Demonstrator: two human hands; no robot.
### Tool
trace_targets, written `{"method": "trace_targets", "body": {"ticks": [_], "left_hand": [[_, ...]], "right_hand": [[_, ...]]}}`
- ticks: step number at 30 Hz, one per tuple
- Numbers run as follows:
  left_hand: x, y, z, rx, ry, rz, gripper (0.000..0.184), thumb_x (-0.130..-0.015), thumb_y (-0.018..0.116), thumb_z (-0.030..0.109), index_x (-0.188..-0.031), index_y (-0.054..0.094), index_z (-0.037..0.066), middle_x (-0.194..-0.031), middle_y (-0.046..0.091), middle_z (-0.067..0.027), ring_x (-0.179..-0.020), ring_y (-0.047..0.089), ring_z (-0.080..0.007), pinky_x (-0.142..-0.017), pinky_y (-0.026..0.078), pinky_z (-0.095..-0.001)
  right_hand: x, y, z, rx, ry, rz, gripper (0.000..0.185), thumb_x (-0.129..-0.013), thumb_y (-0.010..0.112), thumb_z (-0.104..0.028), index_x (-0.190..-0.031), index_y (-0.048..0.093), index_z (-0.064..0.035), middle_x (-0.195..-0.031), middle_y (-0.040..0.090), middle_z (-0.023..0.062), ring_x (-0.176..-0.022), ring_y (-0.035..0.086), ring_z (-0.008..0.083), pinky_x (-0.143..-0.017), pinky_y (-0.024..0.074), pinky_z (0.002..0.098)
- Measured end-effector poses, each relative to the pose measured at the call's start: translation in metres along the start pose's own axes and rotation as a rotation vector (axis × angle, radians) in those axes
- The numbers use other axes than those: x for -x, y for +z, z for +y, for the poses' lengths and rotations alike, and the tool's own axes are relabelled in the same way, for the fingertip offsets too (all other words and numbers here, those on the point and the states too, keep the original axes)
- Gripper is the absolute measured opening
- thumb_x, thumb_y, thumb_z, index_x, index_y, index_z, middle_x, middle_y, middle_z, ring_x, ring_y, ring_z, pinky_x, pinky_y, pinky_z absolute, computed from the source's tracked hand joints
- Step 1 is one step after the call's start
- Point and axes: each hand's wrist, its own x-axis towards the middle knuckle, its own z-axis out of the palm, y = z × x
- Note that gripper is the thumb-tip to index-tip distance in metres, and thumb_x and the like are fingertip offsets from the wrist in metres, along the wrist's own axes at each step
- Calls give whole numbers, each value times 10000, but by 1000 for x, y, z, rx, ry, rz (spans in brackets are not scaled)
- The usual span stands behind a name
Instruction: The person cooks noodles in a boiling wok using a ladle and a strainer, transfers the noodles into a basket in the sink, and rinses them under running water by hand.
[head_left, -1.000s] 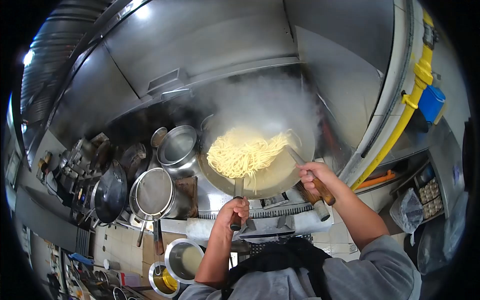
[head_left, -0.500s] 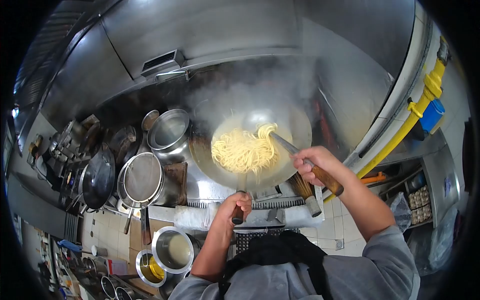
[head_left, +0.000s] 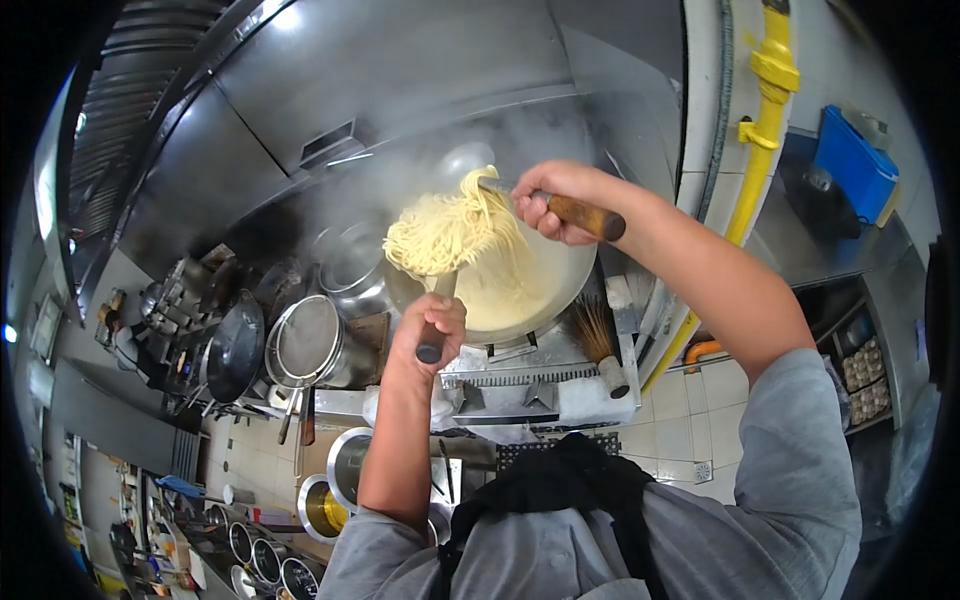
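Note:
A heap of long yellow noodles (head_left: 440,235) is held up over the wok (head_left: 578,265), with strands trailing down to the pale, cloudy liquid inside. My left hand (head_left: 430,320) is closed around the wooden handle of a metal cooking tool (head_left: 443,286); its head is hidden beneath the noodles. Above and to the right, my right hand (head_left: 560,200) grips a ladle (head_left: 590,217) by its wooden-ended handle. Some noodles are draped over the ladle's metal shaft near its rounded bowl. Steam blurs the far side of the wok.
Left of the wok stand a steel pot (head_left: 360,265) and a round mesh strainer (head_left: 308,338) on another pot. A bamboo brush (head_left: 597,340) lies at the right front. A yellow pipe (head_left: 757,160) runs along the right wall. Metal basins (head_left: 352,462) stand lower left.
Both hands have moved up and left in view, raising the noodles out of the liquid. The camera view has shifted too.

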Motion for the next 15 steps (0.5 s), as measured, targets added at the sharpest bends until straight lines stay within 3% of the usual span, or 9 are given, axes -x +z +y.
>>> {"method": "trace_targets", "body": {"ticks": [11,15], "left_hand": [[66,70,-23,-141,57,-3,111,-795,461,-33,-729,400,31,-626,430,4,-451,460,-50,-437,426,-200],[97,79,-40,-179,-49,-46,106,-784,463,-41,-729,398,22,-641,438,-10,-447,464,-54,-428,431,-201]], "right_hand": [[101,58,2,-126,-174,-9,128,-865,462,-63,-785,363,-58,-637,432,-19,-449,423,11,-319,353,137],[150,89,26,-187,-246,-6,148,-871,464,-58,-771,353,-57,-639,410,-20,-449,420,11,-316,358,132]]}}
